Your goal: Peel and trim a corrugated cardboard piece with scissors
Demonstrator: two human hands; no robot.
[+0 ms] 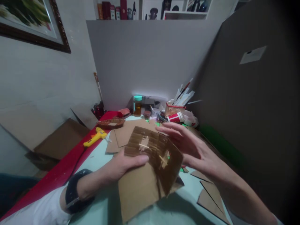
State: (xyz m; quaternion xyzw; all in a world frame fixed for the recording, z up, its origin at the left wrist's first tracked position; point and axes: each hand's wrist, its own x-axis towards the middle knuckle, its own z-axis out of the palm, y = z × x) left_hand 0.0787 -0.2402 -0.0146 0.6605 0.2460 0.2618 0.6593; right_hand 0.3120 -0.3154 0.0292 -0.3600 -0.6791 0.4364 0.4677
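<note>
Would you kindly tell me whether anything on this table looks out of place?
The red-and-white cup lies on its side by the container of white strips, rather than upright; no spill shows.

Cannot see most fingers of the left hand (pixel 124 162), hidden behind the cardboard piece (pixel 152 175) at the centre of the frame. Cannot tell touch from gap between that and the right hand (pixel 194 147). Lose the framed painting (pixel 30 20) past the upper left edge, the shelf (pixel 187 12) past the top, the white sleeve (pixel 47 204) past the lower left. Cannot read the pale label (pixel 253 55), upper right.
</note>
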